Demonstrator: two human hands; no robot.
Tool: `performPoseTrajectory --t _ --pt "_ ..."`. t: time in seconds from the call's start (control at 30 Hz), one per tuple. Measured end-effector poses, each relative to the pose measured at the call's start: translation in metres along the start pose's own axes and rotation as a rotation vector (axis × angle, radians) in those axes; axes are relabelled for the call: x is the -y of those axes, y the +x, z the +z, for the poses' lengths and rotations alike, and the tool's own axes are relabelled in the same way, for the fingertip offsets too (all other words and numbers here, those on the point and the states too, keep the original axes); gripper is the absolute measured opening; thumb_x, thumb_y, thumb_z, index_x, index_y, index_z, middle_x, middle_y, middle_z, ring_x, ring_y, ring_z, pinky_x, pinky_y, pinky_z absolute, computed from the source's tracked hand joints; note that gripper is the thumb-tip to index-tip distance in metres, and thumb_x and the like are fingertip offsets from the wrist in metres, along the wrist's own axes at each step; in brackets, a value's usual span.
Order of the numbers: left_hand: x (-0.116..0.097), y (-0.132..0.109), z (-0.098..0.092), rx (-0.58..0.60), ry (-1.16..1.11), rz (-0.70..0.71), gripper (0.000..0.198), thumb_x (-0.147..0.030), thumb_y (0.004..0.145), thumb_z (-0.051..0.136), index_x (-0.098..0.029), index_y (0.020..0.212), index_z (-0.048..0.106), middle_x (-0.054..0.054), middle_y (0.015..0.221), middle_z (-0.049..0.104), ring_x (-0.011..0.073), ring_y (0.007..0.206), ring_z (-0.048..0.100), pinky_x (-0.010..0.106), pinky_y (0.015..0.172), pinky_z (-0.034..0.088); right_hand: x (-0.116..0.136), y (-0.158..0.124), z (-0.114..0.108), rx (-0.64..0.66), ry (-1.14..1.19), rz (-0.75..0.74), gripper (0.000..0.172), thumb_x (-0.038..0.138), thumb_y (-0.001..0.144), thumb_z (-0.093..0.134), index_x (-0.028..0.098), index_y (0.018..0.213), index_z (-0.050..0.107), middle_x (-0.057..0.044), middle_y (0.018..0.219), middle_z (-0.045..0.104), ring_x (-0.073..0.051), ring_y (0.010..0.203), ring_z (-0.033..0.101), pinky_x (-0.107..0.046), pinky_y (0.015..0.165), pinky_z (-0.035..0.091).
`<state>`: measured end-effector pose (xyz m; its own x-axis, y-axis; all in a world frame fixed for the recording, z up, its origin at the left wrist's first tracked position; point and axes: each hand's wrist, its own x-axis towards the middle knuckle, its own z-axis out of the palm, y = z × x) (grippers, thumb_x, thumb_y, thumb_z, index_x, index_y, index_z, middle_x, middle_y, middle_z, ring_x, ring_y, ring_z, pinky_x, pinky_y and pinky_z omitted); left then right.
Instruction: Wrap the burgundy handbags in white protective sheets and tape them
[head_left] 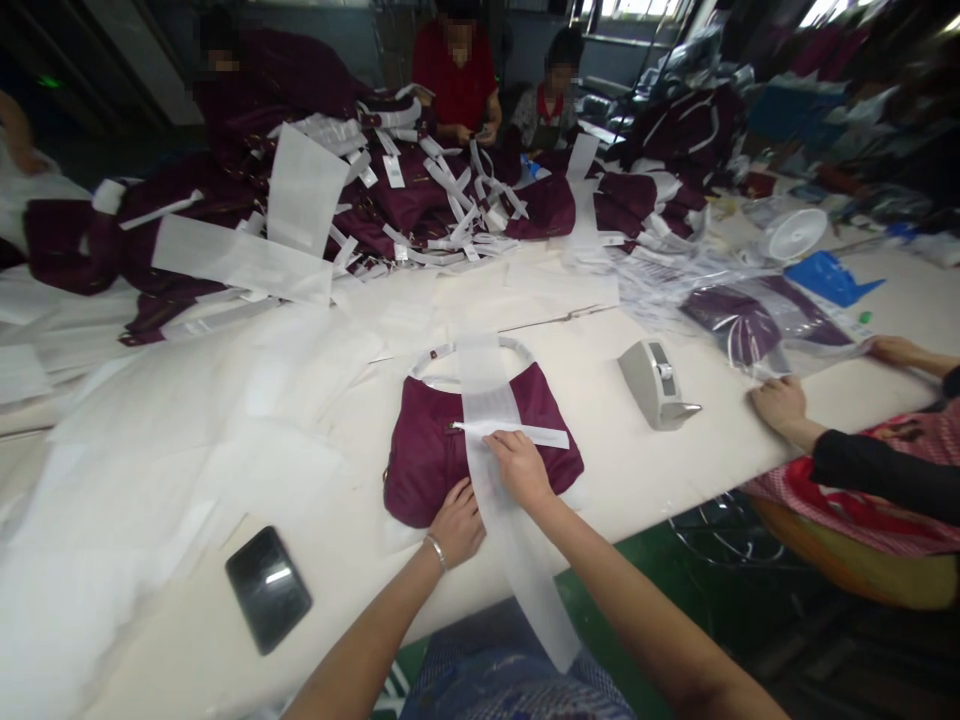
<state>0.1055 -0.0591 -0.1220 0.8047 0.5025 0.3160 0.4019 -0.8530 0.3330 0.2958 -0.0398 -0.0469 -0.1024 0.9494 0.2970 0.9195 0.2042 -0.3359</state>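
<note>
A maroon handbag (pixel 424 455) lies flat on the table, its handle (pixel 517 347) wrapped in white material and arched away from me. A long translucent white packing strip (pixel 484 372) runs over the bag's middle and hangs past the table's near edge. A narrower white strip (pixel 551 436) lies across it, attached near a small fitting. My right hand (pixel 517 468) is closed, its fingertips pinching at the long strip where the two cross. Resting on the bag's near edge, my left hand (pixel 459 522) has its fingers laid out flat, beside the long strip.
A tape dispenser (pixel 651 385) stands right of the bag, and a dark phone-like device (pixel 268 590) lies left. White sheets (pixel 172 450) cover the table's left. Maroon bags (pixel 390 195) pile up behind. A co-worker's hands (pixel 780 405) hold a plastic-bagged maroon item (pixel 806 310) at right.
</note>
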Motion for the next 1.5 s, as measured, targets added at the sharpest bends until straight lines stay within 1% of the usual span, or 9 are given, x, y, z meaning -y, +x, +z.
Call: performPoseTrajectory --t 0.2,0.47,0.7,0.87,0.97,1.07,1.2,1.33,1.5 --pt "0.000 0.001 0.000 -0.004 -0.018 0.002 0.040 -0.012 0.074 0.058 -0.019 0.112 0.067 0.010 0.114 0.066 0.0301 0.121 0.052 0.056 0.113 0.033 0.004 0.005 0.018 -0.097 -0.029 0.040 0.039 0.027 0.096 0.046 0.019 0.133 0.053 -0.011 0.151 0.041 -0.030 0.142 0.028 -0.055 0.115 0.023" --pt "-0.004 0.005 -0.017 -0.017 -0.210 -0.043 0.041 -0.017 0.081 0.054 -0.018 0.121 0.062 0.010 0.120 0.066 0.0272 0.124 0.052 0.055 0.114 0.034 0.003 0.005 0.034 -0.032 -0.010 0.065 0.054 0.036 0.097 0.045 0.021 0.148 0.037 -0.011 0.155 0.034 -0.029 0.146 0.020 -0.056 0.118 0.014" --pt "-0.019 0.040 -0.049 -0.491 -0.431 -0.506 0.032 -0.023 0.098 0.032 -0.019 0.113 0.061 0.010 0.118 0.066 0.0202 0.117 0.059 0.041 0.099 0.052 0.002 0.003 0.039 -0.056 0.005 0.067 0.054 0.036 0.097 0.044 0.020 0.148 0.035 -0.012 0.156 0.032 -0.029 0.147 0.017 -0.057 0.118 0.012" --pt "-0.009 0.090 -0.021 -0.244 -0.172 -0.386 0.050 -0.030 0.099 0.032 -0.018 0.148 0.031 0.011 0.155 0.032 0.0228 0.146 0.025 0.047 0.120 0.027 -0.008 0.000 0.042 -0.039 0.103 0.048 0.058 0.024 0.094 0.048 0.021 0.150 0.033 -0.010 0.155 0.034 -0.027 0.148 0.016 -0.055 0.120 0.014" --pt "-0.002 0.093 0.000 -0.140 -0.070 -0.368 0.054 -0.033 0.099 0.033 -0.020 0.151 0.024 0.010 0.158 0.027 0.0239 0.148 0.017 0.051 0.120 0.021 -0.010 -0.039 0.030 -0.105 0.274 0.065 0.047 0.018 0.094 0.043 0.018 0.141 0.046 -0.012 0.150 0.042 -0.026 0.146 0.021 -0.053 0.119 0.024" --pt "-0.002 0.091 0.006 -0.107 0.007 -0.387 0.055 -0.036 0.098 0.037 -0.022 0.151 0.026 0.010 0.159 0.025 0.0266 0.149 0.014 0.054 0.119 0.021 0.001 -0.108 0.010 -0.233 0.480 0.250 0.037 0.018 0.095 0.040 0.021 0.126 0.060 -0.012 0.141 0.051 -0.025 0.140 0.036 -0.053 0.114 0.034" --pt "-0.007 0.093 0.006 -0.107 0.057 -0.391 0.056 -0.038 0.097 0.041 -0.024 0.150 0.030 0.011 0.159 0.024 0.0296 0.149 0.013 0.056 0.118 0.021 0.020 -0.174 0.001 -0.404 0.838 0.873 0.034 0.032 0.092 0.053 0.024 0.124 0.058 -0.011 0.128 0.061 -0.025 0.121 0.057 -0.050 0.105 0.046" --pt "-0.008 0.094 0.007 -0.128 0.045 -0.376 0.055 -0.037 0.097 0.040 -0.025 0.150 0.028 0.011 0.159 0.024 0.0298 0.149 0.014 0.058 0.117 0.022 0.014 -0.163 0.020 -0.612 1.386 1.182 0.033 0.036 0.087 0.057 0.026 0.119 0.057 -0.008 0.122 0.065 -0.022 0.114 0.063 -0.045 0.102 0.051" --pt "-0.002 0.094 0.005 -0.103 0.033 -0.389 0.054 -0.038 0.098 0.038 -0.025 0.150 0.029 0.011 0.159 0.024 0.0304 0.148 0.015 0.058 0.117 0.022 -0.004 -0.121 0.044 -0.566 1.667 1.006 0.019 0.034 0.089 0.047 0.025 0.097 0.062 -0.007 0.093 0.071 -0.021 0.096 0.069 -0.045 0.096 0.055"
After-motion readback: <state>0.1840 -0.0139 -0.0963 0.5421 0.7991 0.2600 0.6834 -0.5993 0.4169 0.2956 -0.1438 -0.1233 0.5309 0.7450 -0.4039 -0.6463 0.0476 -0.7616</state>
